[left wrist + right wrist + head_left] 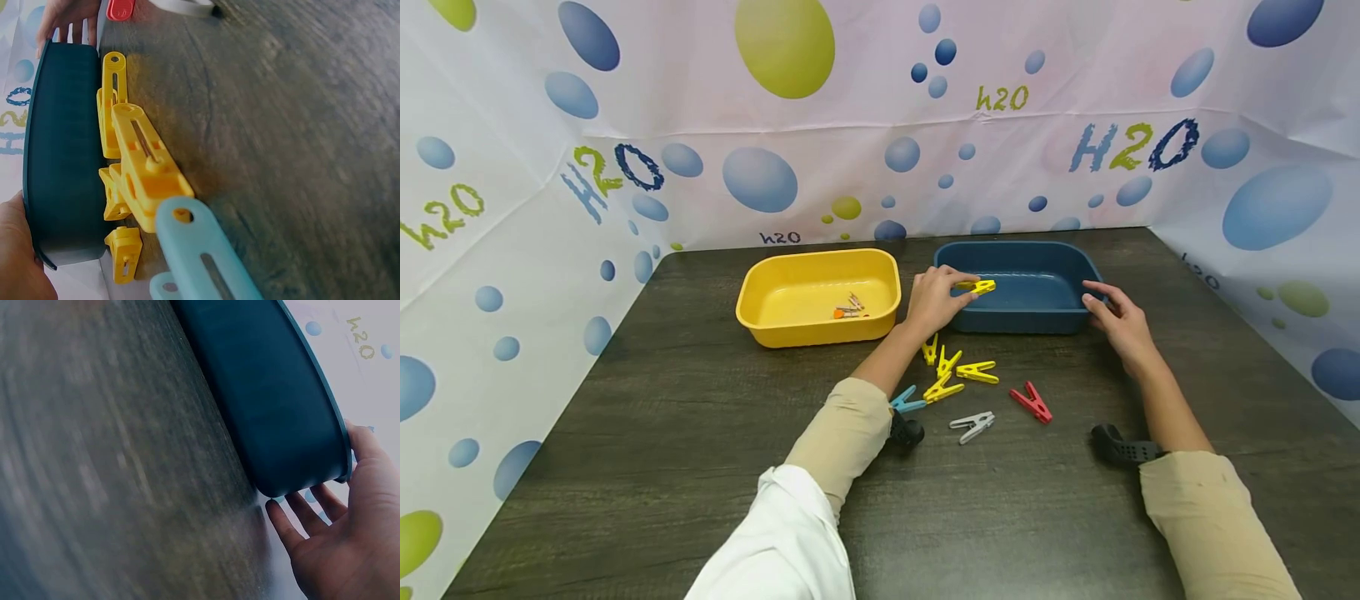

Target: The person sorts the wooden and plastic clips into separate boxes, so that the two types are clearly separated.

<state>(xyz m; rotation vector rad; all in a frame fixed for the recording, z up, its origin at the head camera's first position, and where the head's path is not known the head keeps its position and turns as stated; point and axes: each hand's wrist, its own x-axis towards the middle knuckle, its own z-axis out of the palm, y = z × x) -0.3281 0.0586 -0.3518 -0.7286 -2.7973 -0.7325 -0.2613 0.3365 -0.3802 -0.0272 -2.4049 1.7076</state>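
Over the left part of the blue bin (1022,322), my left hand (934,298) pinches a yellow clothespin (983,287) between thumb and fingers. In the left wrist view only part of that hand (22,250) shows, and the bin hides the clothespin. My right hand (1123,329) is at the bin's right end, its fingertips at the rim. The right wrist view shows its fingers (303,515) spread and fairly straight along the outer end wall. Several yellow clothespins (977,372) lie in front of the bin, beside a light blue clothespin (907,401).
A grey clothespin (973,426) and a red clothespin (1032,402) lie nearer on the dark wooden table (625,442). To the left stands a yellow bin (812,336) with several small wooden pieces (852,310) inside. A patterned sheet (865,92) hangs behind the table.
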